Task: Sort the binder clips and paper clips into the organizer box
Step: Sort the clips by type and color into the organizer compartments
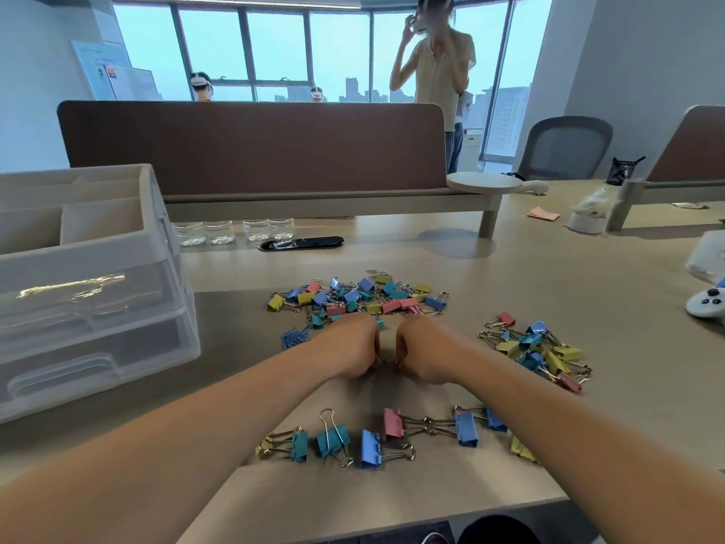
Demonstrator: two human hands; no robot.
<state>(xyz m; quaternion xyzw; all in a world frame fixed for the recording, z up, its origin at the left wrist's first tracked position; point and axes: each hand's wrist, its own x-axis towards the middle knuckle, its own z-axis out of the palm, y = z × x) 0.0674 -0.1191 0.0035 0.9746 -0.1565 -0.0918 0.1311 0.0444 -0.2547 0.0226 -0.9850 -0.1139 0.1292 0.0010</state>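
Note:
My left hand (pixel 353 353) and my right hand (pixel 425 357) rest on the desk as curled fists, knuckles almost touching. A small bit of metal wire shows between their fingertips; the rest of it is hidden. Just beyond them lies a pile of small coloured binder clips (pixel 353 296). Blue paper clips (pixel 292 337) lie left of my left hand. A pile of medium binder clips (pixel 537 351) lies to the right. Several large binder clips (pixel 372 435) lie in a loose row under my forearms. The clear organizer box (pixel 98 292), with drawers and an open top tray, stands at the left.
Water bottles (pixel 235 229) and a black case (pixel 302 243) sit behind the clips, under a brown desk divider (pixel 251 147). A white controller (pixel 706 302) lies at the right edge. A person (pixel 435 64) stands beyond the divider, near a grey chair (pixel 565 147).

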